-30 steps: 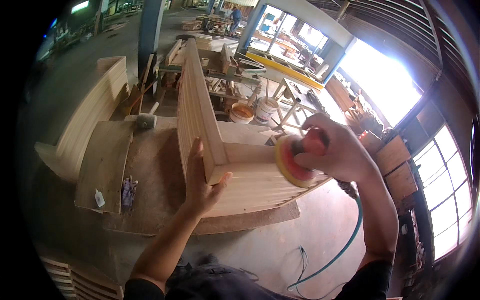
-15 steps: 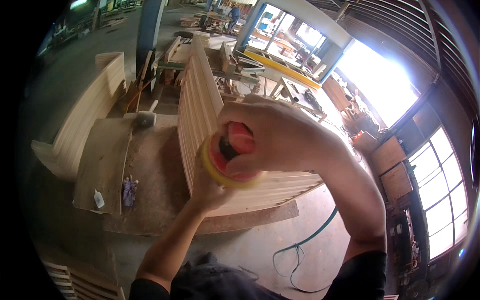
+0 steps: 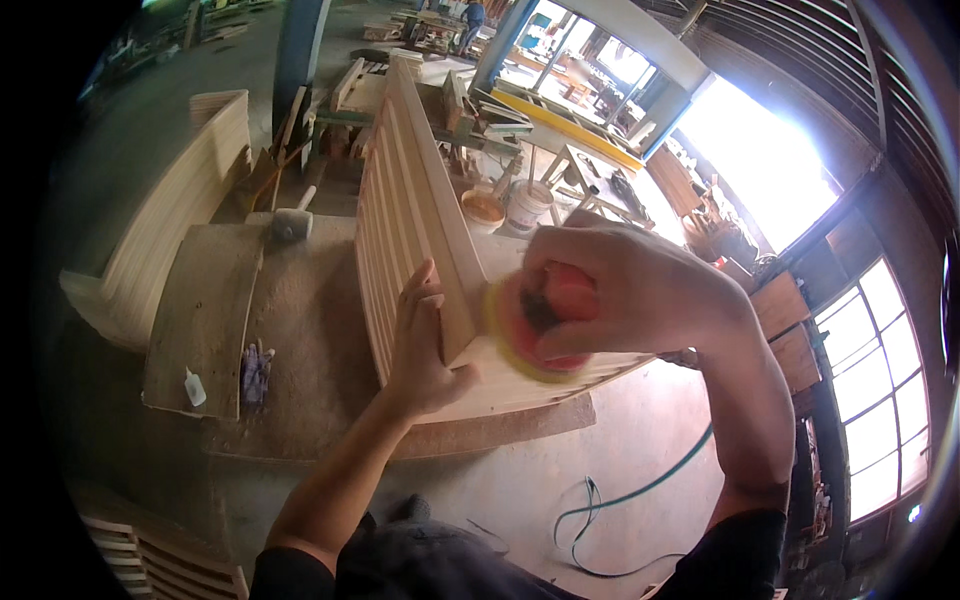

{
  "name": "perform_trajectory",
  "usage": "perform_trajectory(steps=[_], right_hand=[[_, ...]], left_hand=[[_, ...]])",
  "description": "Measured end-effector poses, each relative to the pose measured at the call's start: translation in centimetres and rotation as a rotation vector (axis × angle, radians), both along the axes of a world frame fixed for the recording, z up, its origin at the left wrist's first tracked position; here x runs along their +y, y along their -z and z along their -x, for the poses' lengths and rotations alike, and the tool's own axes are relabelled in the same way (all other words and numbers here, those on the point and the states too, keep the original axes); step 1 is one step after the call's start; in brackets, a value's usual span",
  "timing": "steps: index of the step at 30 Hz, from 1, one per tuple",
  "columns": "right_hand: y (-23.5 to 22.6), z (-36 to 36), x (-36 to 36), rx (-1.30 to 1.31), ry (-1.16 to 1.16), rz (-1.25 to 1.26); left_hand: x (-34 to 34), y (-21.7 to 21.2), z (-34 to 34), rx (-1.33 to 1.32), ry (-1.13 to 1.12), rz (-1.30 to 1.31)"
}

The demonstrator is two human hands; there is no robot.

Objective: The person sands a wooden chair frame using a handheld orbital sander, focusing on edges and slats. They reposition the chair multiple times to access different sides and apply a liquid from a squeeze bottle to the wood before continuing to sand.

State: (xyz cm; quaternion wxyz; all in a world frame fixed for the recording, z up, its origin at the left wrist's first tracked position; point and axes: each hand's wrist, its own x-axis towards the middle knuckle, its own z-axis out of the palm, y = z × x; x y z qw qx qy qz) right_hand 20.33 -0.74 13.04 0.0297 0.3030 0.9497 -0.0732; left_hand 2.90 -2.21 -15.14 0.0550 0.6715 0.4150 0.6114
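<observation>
A pale slatted wooden bench (image 3: 410,200) stands on a dusty workbench (image 3: 300,330). My left hand (image 3: 425,345) grips the near end of its upright back panel. My right hand (image 3: 620,285) is shut on a red air sander with a yellow pad (image 3: 535,330), pressed against the right face of that panel's near end, just above the seat slats. A green air hose (image 3: 640,495) runs down from the sander to the floor.
A mallet (image 3: 290,225) lies at the workbench's far left. A small white glue bottle (image 3: 195,385) and folded gloves (image 3: 255,370) lie on a curved board. Another slatted bench part (image 3: 170,230) stands left. Buckets (image 3: 525,205) and wood stock sit behind.
My right hand has carried the sander from the right of the seat, up close past the camera, down onto the end of the back panel. My left hand stayed on the panel.
</observation>
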Motion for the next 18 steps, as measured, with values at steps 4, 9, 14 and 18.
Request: perform_trajectory(steps=[4, 9, 14, 18], right_hand=[[-0.7, 0.7, -0.5, -0.046, 0.057, -0.023], [-1.0, -0.4, 0.2, -0.107, 0.039, -0.038], [-0.3, 0.4, -0.2, -0.085, 0.018, -0.065], [-0.4, -0.8, 0.1, -0.139, 0.124, -0.073]], left_hand=[[0.2, -0.6, 0.0, -0.004, 0.015, -0.034], [-0.3, -1.5, -0.4, -0.012, -0.028, -0.011], [-0.4, -1.0, -0.2, -0.034, -0.037, -0.026], [-0.4, -1.6, -0.2, -0.009, -0.007, -0.032]])
